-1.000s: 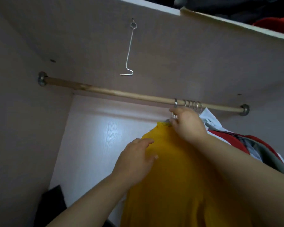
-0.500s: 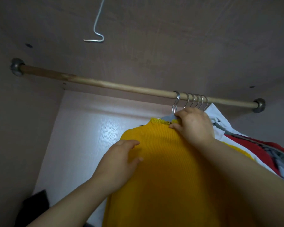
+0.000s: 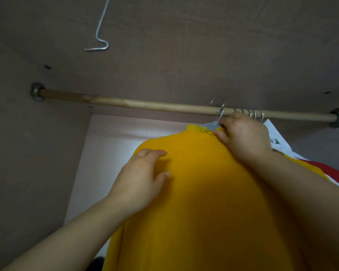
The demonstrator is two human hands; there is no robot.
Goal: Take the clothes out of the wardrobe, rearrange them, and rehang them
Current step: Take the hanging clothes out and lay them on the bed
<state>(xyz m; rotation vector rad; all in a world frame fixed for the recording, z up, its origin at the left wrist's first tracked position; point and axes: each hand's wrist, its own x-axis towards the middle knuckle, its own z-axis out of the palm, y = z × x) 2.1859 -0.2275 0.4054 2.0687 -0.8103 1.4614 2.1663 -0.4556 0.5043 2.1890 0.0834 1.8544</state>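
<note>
the right hand (image 3: 243,137) reaches up under the wooden rod (image 3: 145,104), its fingers curled tight, pinching the pale hanger (image 3: 213,125) at the collar of the yellow knit sweater (image 3: 204,192). the hanger's metal hook (image 3: 220,112) is at the rod and blurred; i cannot tell whether it sits on the rod. the left hand (image 3: 143,178) lies on the sweater's left shoulder, fingers loosely together along the edge, thumb spread apart on the knit. the sweater hangs between both forearms and hides the lower wardrobe. just right of the right hand, more hooks (image 3: 254,114) crowd the rod, with a white garment (image 3: 276,137) and a red garment (image 3: 329,171) pressed beside the sweater. a bent wire hook (image 3: 100,32) hangs from the wardrobe ceiling (image 3: 204,45), well apart to the left.
</note>
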